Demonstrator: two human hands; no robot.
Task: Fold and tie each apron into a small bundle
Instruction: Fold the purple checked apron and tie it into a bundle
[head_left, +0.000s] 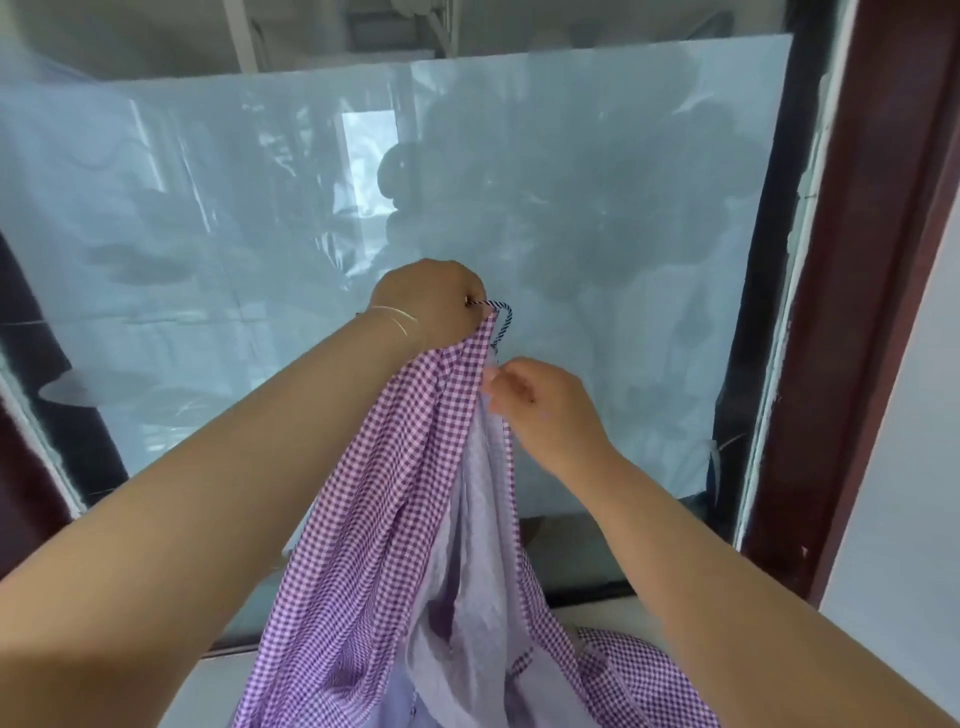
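The task looks barely begun: the purple-and-white gingham cotton apron (395, 493) hangs full length in the air before a frosted glass window (208, 208), unfolded and untied, so every fold and the final knot appear still to be done. The left hand (431, 306) is clenched round the gathered top corner of the cloth, where a thin dark-and-white striped cord (501, 309) loops out beside the knuckles. The right hand (540, 410), just below and beside it, pinches the inner edge of the fabric with curled fingertips. The weave is light and limp, falling in long soft creases; its reverse shows a paler, plain lilac lining (467, 597) with a slightly crinkled surface. The lower folds drop out of view at the bottom, near a pale sill (613, 623), framed by dark red-brown wood (883, 260).
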